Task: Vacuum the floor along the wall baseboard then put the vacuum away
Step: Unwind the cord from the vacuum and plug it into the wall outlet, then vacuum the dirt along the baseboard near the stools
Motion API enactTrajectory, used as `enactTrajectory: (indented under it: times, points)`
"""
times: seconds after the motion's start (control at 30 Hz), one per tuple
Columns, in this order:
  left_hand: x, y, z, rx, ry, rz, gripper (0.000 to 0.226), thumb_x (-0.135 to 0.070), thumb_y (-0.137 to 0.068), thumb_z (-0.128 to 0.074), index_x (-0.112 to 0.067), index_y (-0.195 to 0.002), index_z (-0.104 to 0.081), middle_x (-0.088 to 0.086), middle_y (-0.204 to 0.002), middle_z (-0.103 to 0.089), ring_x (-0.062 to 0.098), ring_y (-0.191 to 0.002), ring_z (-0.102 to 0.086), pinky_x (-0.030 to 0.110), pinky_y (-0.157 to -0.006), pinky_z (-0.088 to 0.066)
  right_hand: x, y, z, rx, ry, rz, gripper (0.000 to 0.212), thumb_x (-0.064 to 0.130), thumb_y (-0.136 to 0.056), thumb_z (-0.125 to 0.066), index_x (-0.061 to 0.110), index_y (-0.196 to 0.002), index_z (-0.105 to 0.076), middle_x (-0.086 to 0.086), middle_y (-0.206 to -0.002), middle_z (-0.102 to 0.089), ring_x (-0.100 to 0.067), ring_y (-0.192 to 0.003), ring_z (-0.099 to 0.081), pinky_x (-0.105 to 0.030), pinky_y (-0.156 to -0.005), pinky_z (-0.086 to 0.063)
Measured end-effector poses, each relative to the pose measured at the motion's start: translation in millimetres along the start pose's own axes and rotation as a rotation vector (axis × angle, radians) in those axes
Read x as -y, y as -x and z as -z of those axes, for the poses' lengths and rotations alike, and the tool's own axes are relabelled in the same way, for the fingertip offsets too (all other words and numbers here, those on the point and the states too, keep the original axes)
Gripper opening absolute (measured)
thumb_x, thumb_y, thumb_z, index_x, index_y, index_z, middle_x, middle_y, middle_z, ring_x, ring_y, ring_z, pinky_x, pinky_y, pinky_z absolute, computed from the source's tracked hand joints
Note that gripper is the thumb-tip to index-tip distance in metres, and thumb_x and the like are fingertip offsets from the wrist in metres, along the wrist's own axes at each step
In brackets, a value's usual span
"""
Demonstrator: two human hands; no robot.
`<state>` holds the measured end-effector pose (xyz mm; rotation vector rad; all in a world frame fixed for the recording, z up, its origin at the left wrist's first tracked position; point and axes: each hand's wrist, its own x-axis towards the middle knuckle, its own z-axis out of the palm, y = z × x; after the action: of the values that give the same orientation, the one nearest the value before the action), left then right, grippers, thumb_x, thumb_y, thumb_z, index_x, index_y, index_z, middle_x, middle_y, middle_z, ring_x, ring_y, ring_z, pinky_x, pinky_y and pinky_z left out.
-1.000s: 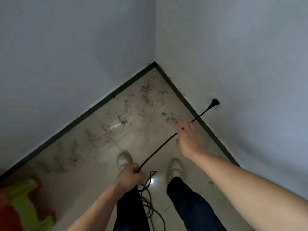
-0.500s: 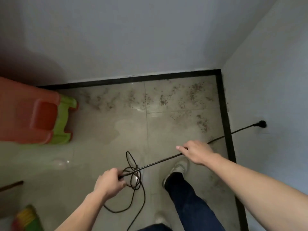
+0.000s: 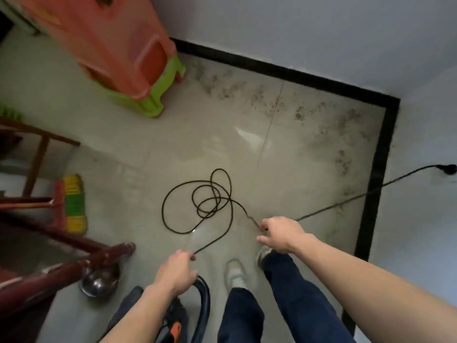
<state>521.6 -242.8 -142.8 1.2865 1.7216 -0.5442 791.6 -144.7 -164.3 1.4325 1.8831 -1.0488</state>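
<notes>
Dusty floor (image 3: 222,134), coiled cord (image 3: 212,194), stool (image 3: 118,50), broom (image 3: 73,204) nearby

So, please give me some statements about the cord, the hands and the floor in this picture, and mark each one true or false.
1. The plug of the cord is at the right wall. True.
2. Only the right hand holds the cord. False: the left hand holds it too.
3. Dirt lies along the black baseboard. True.
4. The cord runs straight, without loops. False: it lies in loops on the floor.
5. The stool is blue. False: it is orange and green.
</notes>
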Motion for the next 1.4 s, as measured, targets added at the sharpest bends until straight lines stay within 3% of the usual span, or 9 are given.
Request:
enactTrajectory:
  times: [0.13, 0.27, 0.53, 0.7, 1.0, 1.2, 1.4]
  points:
    - [41, 31, -34, -0.065, 0.118, 0.08, 0.027, -0.027, -0.087, -0.054, -0.022, -0.113, -0.059, 0.002, -0.117, -0.061, 0.023, -0.107, -0.058, 0.031, -0.087, -0.047, -2, 10, -43, 0.106, 0.109, -0.087, 0.051, 0.051, -0.088, -0.056, 0.027, -0.134, -0.054, -0.006, -0.135, -0.058, -0.026, -0.125, -0.051, -0.036, -0.098, -0.044]
    - [63, 44, -66, -0.137, 0.22, 0.116, 0.032, -0.026, -0.087, -0.053, -0.021, -0.118, -0.06, 0.005, -0.116, -0.063, 0.026, -0.109, -0.059, 0.033, -0.089, -0.048, 7, 11, -69, 0.151, 0.154, -0.089, 0.048, 0.048, -0.09, -0.056, 0.028, -0.133, -0.055, -0.004, -0.136, -0.058, -0.025, -0.125, -0.053, -0.035, -0.098, -0.045]
    - [65, 116, -105, -0.151, 0.42, 0.179, 0.032, -0.028, -0.088, -0.056, -0.018, -0.118, -0.059, 0.01, -0.112, -0.066, 0.029, -0.107, -0.059, 0.037, -0.091, -0.048, 63, 59, -89, 0.079, 0.156, 0.037, 0.042, 0.044, -0.09, -0.054, 0.027, -0.128, -0.058, -0.001, -0.129, -0.063, -0.023, -0.118, -0.058, -0.034, -0.095, -0.048]
    - [87, 194, -100, -0.255, 0.534, 0.186, 0.026, -0.027, -0.087, -0.056, -0.019, -0.112, -0.061, 0.007, -0.106, -0.068, 0.028, -0.102, -0.06, 0.037, -0.088, -0.049, 114, 113, -98, 0.075, 0.209, 0.093, 0.04, 0.044, -0.092, -0.053, 0.025, -0.127, -0.06, -0.002, -0.124, -0.066, -0.022, -0.112, -0.062, -0.033, -0.092, -0.051]
    - [211, 331, -134, -0.555, 0.561, 0.299, 0.022, -0.024, -0.091, -0.054, -0.018, -0.11, -0.062, 0.005, -0.106, -0.064, 0.029, -0.101, -0.059, 0.039, -0.084, -0.048, 261, 193, -179, 0.011, 0.273, 0.283, 0.029, 0.042, -0.091, -0.052, 0.026, -0.112, -0.065, -0.001, -0.113, -0.069, -0.024, -0.106, -0.063, -0.033, -0.084, -0.052]
    - [312, 411, -210, -0.587, 0.509, 0.33, 0.021, -0.026, -0.091, -0.052, -0.021, -0.109, -0.061, 0.004, -0.111, -0.059, 0.029, -0.105, -0.058, 0.037, -0.084, -0.048, 359, 248, -267, -0.06, 0.102, 0.319, 0.02, 0.039, -0.086, -0.055, 0.026, -0.097, -0.067, -0.003, -0.093, -0.069, -0.027, -0.093, -0.065, -0.029, -0.069, -0.045]
    - [382, 431, -258, -0.545, 0.477, 0.327, 0.027, -0.027, -0.089, -0.053, -0.024, -0.116, -0.058, 0.004, -0.126, -0.051, 0.029, -0.114, -0.052, 0.041, -0.091, -0.047, 401, 259, -330, -0.141, -0.1, 0.205, 0.037, 0.037, -0.09, -0.06, 0.021, -0.123, -0.061, -0.004, -0.112, -0.07, -0.024, -0.106, -0.062, -0.029, -0.087, -0.048]
